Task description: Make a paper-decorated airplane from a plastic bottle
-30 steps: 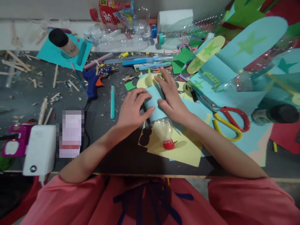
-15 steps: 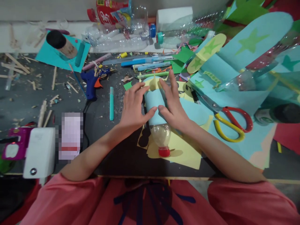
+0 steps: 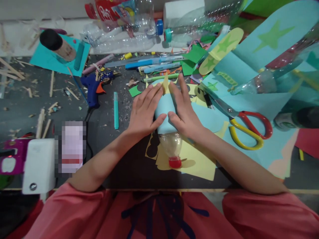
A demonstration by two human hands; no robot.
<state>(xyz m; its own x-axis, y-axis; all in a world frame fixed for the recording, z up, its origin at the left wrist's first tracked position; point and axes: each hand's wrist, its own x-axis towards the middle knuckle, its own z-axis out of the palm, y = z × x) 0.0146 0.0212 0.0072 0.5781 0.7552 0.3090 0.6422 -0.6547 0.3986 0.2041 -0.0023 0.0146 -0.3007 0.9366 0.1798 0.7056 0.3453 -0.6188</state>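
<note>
A clear plastic bottle lies on the table with its red cap toward me. Light blue paper wraps its body, and a yellow paper piece sticks up from the far end. My left hand presses on the left side, fingertips against the yellow piece and thumb on the blue paper. Along the right side rests my right hand, its thumb on the wrap and its index finger raised. The two thumbs nearly meet. Under the bottle lies yellow paper with cut-outs.
Scissors lie open on blue paper to the right. Left are a teal marker, a blue glue gun and a white power bank. Pens and empty bottles line the back, with wood scraps at left.
My left fingers have moved slightly right and closed in against the yellow piece, which now looks narrower and more upright. My right hand has barely moved. The view has shifted a little.
</note>
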